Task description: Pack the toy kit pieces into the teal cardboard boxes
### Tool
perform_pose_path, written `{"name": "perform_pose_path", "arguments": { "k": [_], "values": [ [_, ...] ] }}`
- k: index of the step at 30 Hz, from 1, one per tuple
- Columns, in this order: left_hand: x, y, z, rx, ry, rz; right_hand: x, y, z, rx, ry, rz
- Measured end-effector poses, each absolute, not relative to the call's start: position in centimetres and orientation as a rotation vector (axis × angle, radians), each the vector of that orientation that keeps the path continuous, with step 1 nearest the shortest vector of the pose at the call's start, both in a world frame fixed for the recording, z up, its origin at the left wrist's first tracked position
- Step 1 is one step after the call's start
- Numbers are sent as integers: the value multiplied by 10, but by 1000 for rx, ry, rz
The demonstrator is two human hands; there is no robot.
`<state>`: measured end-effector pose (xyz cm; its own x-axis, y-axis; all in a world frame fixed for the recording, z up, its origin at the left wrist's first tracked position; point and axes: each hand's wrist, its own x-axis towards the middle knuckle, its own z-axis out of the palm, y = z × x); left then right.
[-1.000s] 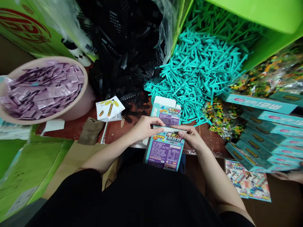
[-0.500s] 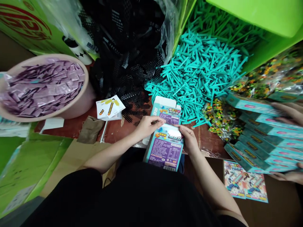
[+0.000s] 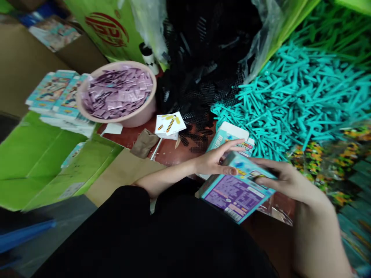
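A turquoise and purple printed cardboard box (image 3: 234,197) is tilted in front of my body. My right hand (image 3: 279,177) is closed on its upper right side, slightly blurred. My left hand (image 3: 216,160) is at the box's upper left, fingers stretched and apart, the thumb over the top edge of the front face. Whether it bears any of the weight I cannot tell. Just behind lies another box (image 3: 222,135) of the same print, partly covered by my left hand. Left of it is a stack of white cards (image 3: 170,123) printed with a pickaxe.
A pink tub (image 3: 142,116) holds purple sachets. Black lattice pieces (image 3: 203,92) and turquoise sticks (image 3: 313,100) are heaped at the back. Bagged small orange-green parts (image 3: 315,162) lie right. Printed boxes (image 3: 52,92) are stacked left. A brown cloth (image 3: 144,143) lies on the table's front edge.
The view has swung left. The front box has tilted, its lower end now to the right. My left hand's fingers have spread from a pinch; my right hand has moved over the box's top right.
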<state>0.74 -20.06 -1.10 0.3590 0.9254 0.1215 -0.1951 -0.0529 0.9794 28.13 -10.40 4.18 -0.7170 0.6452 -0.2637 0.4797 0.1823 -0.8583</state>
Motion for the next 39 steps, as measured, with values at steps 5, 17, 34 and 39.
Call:
{"name": "perform_pose_path", "arguments": {
  "k": [5, 17, 34, 39],
  "values": [
    [-18, -192, -43, 895, 760, 967, 312, -103, 19, -1529, -1301, 1283],
    [-113, -188, -21, 1754, 2123, 1037, 261, -244, -59, -1548, -774, 2180],
    [-177, -290, -62, 1485, 2807, 489, 47, -145, -14, -602, -3277, 156],
    [-141, -236, -51, 2072, 2391, 540, 0, -123, -49, -1040, -3277, 75]
  ]
}}
